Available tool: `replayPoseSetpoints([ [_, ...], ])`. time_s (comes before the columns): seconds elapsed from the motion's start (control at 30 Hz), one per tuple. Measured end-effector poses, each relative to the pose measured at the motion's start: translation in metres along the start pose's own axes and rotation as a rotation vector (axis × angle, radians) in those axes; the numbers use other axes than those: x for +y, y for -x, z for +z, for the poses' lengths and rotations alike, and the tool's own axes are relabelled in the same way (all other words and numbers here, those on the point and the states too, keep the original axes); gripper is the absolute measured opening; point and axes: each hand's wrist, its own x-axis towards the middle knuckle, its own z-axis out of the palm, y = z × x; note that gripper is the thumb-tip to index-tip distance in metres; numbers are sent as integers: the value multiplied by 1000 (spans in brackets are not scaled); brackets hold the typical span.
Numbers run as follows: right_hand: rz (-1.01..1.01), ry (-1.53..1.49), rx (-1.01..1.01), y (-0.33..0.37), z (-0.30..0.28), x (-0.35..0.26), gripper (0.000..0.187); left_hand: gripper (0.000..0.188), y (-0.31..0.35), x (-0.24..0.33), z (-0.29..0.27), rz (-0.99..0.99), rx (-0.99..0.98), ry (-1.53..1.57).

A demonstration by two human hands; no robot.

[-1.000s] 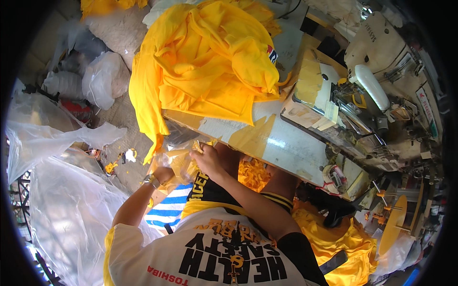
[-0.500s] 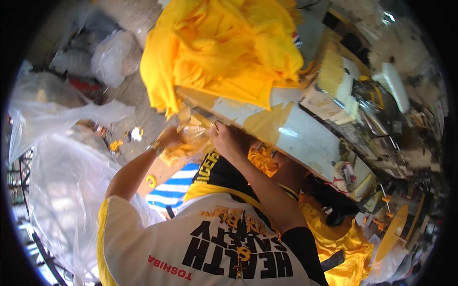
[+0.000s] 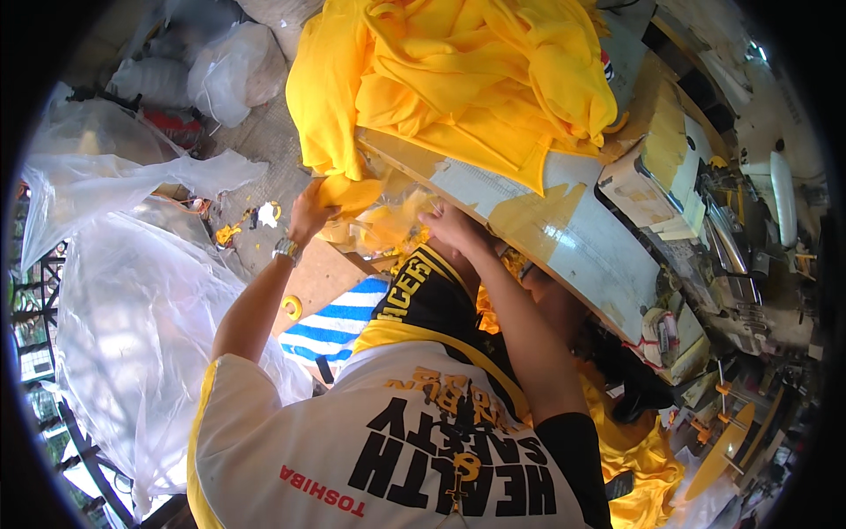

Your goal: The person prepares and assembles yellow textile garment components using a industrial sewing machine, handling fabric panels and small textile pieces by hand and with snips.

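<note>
My left hand, with a watch on its wrist, is closed on a flat, rounded yellow fabric piece. Right beside it is a clear plastic bag with more yellow pieces inside, above my lap. The fingers of my right hand pinch the bag's right edge. Just beyond both hands, a big heap of yellow cloth covers the far part of the worktable and hangs over its left edge.
The pale worktable runs diagonally on the right, with a sewing machine and boxes past it. Large clear plastic sheeting fills the left. A blue-and-white striped cloth and a yellow tape roll are by my left side.
My left hand has come up and away from the bag, and the rounded yellow piece now shows in it. My right hand has shifted slightly right and up, still at the bag.
</note>
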Motion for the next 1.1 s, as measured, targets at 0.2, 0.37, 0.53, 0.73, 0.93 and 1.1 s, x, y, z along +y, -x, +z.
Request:
replayPoseSetpoints([
  [0.2,-244,16,-99,78,-24,-2,45,59,30,55,-37,73,-286,606],
  [0.37,-614,-125,274,172,-71,-31,57,62,58,175,-72,208,-618,758],
  [0.53,-495,-154,375,265,-129,-34,66,65,65,275,-48,645,-818,968],
  [0.73,-422,42,980,387,-186,5,60,60,95,448,-11,1329,-663,762],
  [0.93,-218,469,1135,461,-202,51,59,25,151,540,41,1868,-633,622],
  [1.1,-203,481,1139,479,-212,78,55,24,180,567,86,1977,-452,504],
])
